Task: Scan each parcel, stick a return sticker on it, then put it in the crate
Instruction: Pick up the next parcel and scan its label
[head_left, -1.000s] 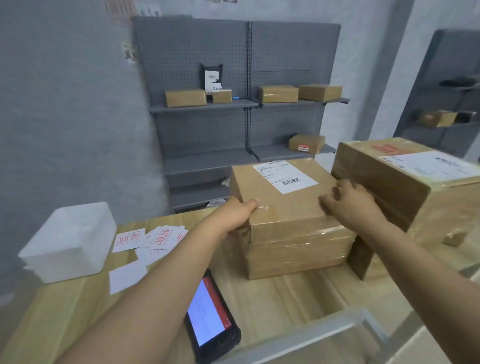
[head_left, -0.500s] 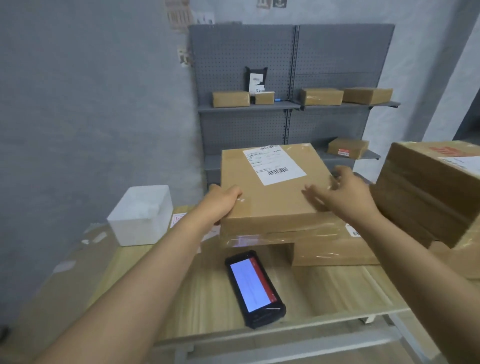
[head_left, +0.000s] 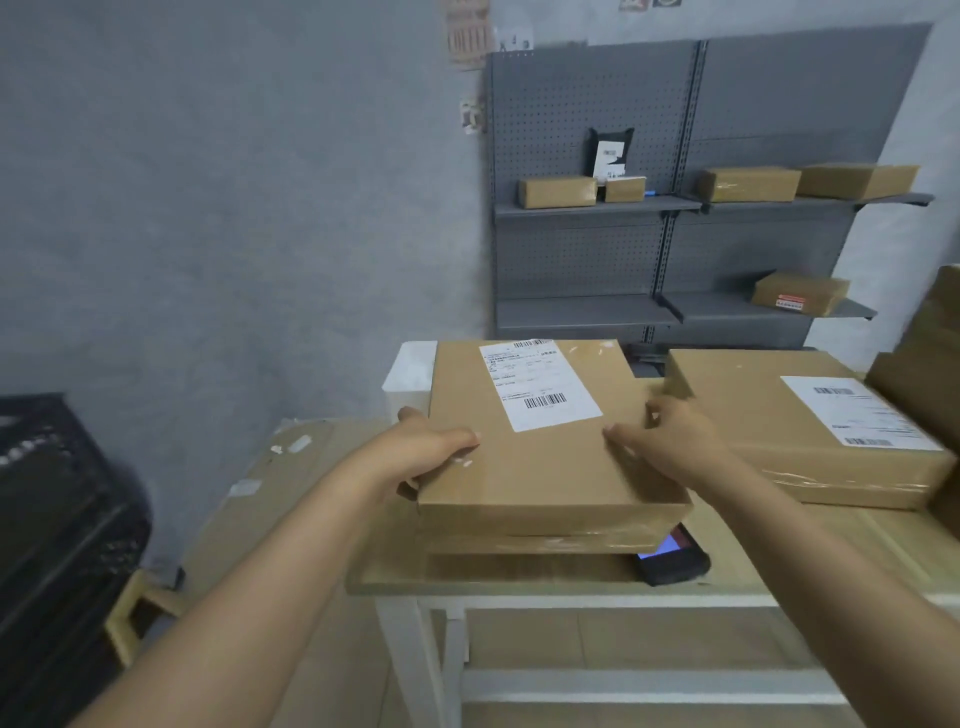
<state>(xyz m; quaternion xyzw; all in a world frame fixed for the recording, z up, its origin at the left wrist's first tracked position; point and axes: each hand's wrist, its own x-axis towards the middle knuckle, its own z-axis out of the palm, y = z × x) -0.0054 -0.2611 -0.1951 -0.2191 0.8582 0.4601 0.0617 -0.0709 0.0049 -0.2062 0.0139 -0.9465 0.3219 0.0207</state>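
Note:
A flat brown cardboard parcel (head_left: 540, 467) with a white barcode label (head_left: 537, 384) on top is held above the left end of the wooden table (head_left: 810, 551). My left hand (head_left: 431, 457) grips its left edge, thumb on top. My right hand (head_left: 670, 441) holds its right side with fingers spread on the top face. A black handheld scanner (head_left: 675, 561) with a lit screen lies on the table, mostly hidden under the parcel. A black crate (head_left: 57, 519) stands on the floor at far left.
A second labelled parcel (head_left: 800, 421) lies on the table to the right, with more boxes at the right edge. A white bin (head_left: 410, 369) sits behind the held parcel. Flattened cardboard (head_left: 291, 467) lies left of the table. Grey shelves (head_left: 675, 208) with small boxes stand behind.
Both hands lifted the top parcel off the stack and carried it left, over the scanner. The view has swung left, bringing the black crate into sight.

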